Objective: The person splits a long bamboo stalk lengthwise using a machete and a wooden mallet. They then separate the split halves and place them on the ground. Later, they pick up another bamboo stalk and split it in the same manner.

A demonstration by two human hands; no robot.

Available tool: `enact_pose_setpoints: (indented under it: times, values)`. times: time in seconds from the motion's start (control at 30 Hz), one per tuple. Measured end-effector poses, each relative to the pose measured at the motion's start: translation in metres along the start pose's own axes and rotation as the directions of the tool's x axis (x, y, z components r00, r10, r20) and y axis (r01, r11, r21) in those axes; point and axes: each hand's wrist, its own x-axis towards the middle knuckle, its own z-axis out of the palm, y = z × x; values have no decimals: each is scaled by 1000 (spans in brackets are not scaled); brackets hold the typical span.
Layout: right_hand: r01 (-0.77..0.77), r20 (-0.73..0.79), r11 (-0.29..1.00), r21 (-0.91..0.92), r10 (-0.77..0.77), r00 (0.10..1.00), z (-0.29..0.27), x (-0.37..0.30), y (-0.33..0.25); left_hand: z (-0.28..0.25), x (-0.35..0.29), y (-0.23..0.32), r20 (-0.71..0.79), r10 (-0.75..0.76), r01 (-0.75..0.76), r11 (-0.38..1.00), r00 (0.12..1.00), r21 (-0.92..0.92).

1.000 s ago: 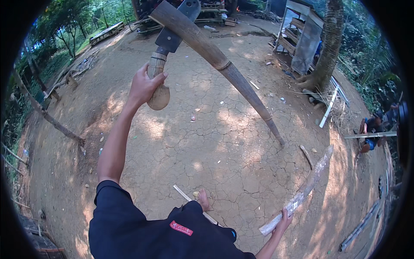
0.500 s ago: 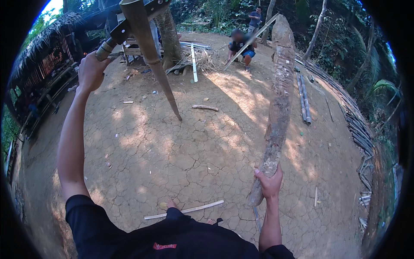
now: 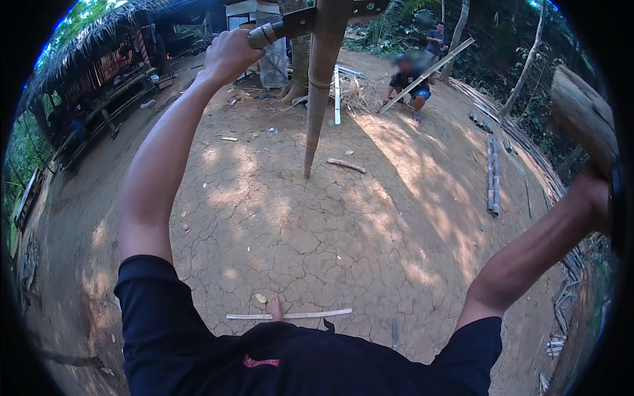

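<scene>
My left hand is closed round the handle of a machete. Its dark blade lies across the upper part of a bamboo pole, which stands upright with its lower end on the ground. Whether the edge has bitten into the bamboo is hidden at the top of the picture. Out at the right rim, my right hand grips a thick wooden log, raised well away from the pole. The fingers there are partly cut off by the dark rim.
A person crouches ahead with a long bamboo strip; another person stands behind. Dark poles lie to the right. A short stick and a pale strip lie on the cracked ground. A thatched hut stands left.
My right hand has swung the log outward and up to the right rim. My left hand, the machete and the bamboo pole now appear further right, and the pole stands straighter.
</scene>
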Motion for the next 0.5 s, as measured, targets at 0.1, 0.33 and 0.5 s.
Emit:
enact_pose_setpoints:
  times: [0.1,0.33,0.5]
  values:
    - [-440,263,871,218,382,886,40,-134,15,8,5,-1,-5,38,-38,999,999,3]
    - [-916,571,257,-306,820,39,14,-200,-7,24,20,16,115,43,-59,989,992,135]
    - [-691,386,711,-133,679,625,18,-115,-11,63,15,-1,86,-30,22,995,996,92]
